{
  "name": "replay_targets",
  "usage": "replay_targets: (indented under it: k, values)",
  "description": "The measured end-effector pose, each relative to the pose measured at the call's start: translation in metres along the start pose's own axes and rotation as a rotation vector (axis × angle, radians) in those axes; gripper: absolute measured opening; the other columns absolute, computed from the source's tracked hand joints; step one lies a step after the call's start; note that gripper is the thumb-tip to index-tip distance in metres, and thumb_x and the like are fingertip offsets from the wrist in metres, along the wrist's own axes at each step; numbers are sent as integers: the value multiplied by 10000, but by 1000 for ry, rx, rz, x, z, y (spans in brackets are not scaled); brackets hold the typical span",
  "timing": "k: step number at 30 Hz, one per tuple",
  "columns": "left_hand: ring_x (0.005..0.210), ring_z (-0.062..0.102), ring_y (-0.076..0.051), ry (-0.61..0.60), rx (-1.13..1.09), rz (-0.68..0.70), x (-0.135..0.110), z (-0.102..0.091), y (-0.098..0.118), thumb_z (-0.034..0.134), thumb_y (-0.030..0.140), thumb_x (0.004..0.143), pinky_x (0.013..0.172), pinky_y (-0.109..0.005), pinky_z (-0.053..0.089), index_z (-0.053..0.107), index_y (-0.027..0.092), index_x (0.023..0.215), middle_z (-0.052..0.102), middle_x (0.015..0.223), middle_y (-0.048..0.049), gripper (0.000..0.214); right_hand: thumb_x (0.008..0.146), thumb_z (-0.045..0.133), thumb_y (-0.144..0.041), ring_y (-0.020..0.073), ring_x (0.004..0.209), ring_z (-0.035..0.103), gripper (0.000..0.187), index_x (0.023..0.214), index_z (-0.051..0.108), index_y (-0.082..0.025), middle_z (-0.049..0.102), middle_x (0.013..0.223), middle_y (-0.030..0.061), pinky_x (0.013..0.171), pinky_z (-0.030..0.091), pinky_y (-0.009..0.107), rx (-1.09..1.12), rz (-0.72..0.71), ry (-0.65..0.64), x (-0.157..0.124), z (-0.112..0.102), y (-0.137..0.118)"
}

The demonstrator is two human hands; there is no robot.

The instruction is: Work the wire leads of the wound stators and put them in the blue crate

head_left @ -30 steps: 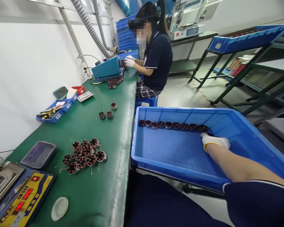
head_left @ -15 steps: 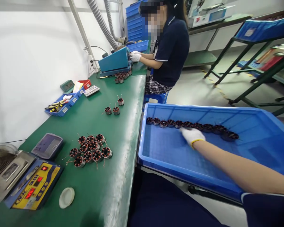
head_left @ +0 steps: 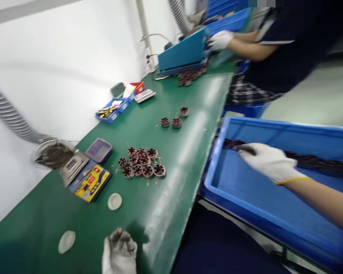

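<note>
Right hand point(head_left: 270, 161) nearer the green bench point(head_left: 174, 190), stators point(head_left: 308, 161) on either side

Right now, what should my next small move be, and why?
I'd probably check the right white-gloved hand before lifting it: its fingers sit by the row of dark round parts in the blue plastic tray, but blur hides whether they hold one. The left white-gloved hand, over the green tabletop, appears empty.

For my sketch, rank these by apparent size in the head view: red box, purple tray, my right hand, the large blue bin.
1. Large blue bin
2. Right hand
3. Purple tray
4. Red box
</note>
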State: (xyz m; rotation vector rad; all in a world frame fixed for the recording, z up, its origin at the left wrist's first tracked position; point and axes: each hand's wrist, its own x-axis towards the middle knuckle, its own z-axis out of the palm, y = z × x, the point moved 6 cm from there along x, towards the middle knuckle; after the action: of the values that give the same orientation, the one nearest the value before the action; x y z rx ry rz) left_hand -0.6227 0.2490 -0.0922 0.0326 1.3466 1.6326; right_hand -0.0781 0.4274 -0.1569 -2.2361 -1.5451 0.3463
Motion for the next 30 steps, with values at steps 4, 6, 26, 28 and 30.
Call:
replay_targets:
  k: [4,6,26,28,30]
  values:
    - [651,648,-145,39,-101,-10,-5,3,-4,732,344,904,570,-243,498,752,154,848,692,743,-37,200,862,655,-505,354,1253,685,497,1316,737,-320,729,1342,154,1119,546,463,189,-630,91,-35,-5,-133]
    - [668,663,-146,51,-111,23,-12,9,-4,718,305,913,575,-236,507,743,143,861,694,752,-42,172,867,670,-416,380,1255,678,575,1425,693,-281,751,1307,162,1154,519,561,182,-1124,62,-70,3,-208]
    - [483,493,-98,-117,-129,-252,-21,31,-31,748,603,897,540,-233,399,622,146,627,575,582,-12,545,843,735,-562,392,1186,744,575,1333,719,-262,774,1275,165,973,649,564,823,-910,-771,-195,74,-340]
    - [449,452,-88,-170,-143,-278,-19,30,-30,705,611,929,507,-218,344,624,140,632,555,561,-8,563,800,733,-634,388,1103,770,602,1234,764,-219,789,1221,177,901,670,526,857,-711,-1063,-193,90,-347]
    - [429,437,-87,-170,-165,-298,-17,27,-31,697,606,938,484,-212,319,614,144,622,545,540,-7,565,773,743,-677,380,1092,767,580,1087,802,-194,800,1161,172,935,652,507,897,-685,-1241,-200,87,-359]
